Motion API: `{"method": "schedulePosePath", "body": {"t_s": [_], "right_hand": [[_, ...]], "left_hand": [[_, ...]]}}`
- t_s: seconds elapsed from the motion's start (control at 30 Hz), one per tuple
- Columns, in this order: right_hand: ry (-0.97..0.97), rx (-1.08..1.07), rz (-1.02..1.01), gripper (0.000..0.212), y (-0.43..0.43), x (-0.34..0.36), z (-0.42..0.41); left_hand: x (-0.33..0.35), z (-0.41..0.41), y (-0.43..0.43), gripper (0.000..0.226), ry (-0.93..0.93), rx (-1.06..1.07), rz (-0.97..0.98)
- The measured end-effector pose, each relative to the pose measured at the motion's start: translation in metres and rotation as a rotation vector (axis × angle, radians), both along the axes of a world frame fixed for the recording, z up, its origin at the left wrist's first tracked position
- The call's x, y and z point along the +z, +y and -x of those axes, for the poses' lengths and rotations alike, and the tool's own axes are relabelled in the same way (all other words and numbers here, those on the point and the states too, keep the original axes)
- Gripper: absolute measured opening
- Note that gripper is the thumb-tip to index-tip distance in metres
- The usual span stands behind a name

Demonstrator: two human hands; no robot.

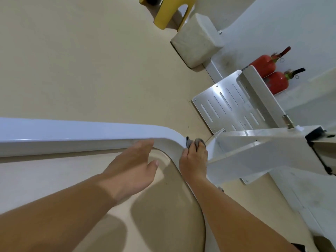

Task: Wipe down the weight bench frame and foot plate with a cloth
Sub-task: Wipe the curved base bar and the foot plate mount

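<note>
floor (81,70) beige beneath white frame (72,131), extinguishers (263,65) beyond

right hand (193,161) pressing grey cloth (195,142) on white frame (81,132), left hand (133,167) resting alongside

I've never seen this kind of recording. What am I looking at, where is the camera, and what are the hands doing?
No machine here: one picture from a camera worn on a person's head, looking down at their bare arms. The right hand holds a grey cloth against the bend of a white frame tube. The left hand is open, fingertips at the tube's lower edge. Beyond lies a slotted metal foot plate; two red fire extinguishers sit behind it.
</note>
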State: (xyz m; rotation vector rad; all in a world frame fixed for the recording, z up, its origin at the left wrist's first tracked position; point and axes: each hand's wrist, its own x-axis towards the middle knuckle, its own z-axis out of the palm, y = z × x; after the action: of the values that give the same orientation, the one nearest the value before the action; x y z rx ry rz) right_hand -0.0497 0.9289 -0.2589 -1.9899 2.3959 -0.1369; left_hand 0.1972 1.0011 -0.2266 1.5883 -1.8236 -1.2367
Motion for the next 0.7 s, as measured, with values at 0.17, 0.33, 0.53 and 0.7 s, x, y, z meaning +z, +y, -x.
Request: {"method": "schedulePosePath", "body": {"t_s": [0.17,0.33,0.53,0.7], "right_hand": [[-0.356,0.036,0.013,0.029,-0.036,0.0,-0.073],[-0.451,0.495,-0.117,0.055,-0.029,-0.001,-0.115],[-0.22,-0.15,-0.185,0.044,-0.032,0.016,-0.033],[-0.287,0.24,0.137,0.047,0.002,-0.01,-0.152]], "left_hand": [[0.003,-0.03,0.003,0.064,0.01,0.006,0.022],[0.022,-0.059,-0.007,0.047,-0.017,0.149,0.15],[0.029,-0.095,-0.004,0.05,-0.058,0.182,0.19],[0.022,-0.113,0.006,0.051,-0.085,0.249,0.153]]}}
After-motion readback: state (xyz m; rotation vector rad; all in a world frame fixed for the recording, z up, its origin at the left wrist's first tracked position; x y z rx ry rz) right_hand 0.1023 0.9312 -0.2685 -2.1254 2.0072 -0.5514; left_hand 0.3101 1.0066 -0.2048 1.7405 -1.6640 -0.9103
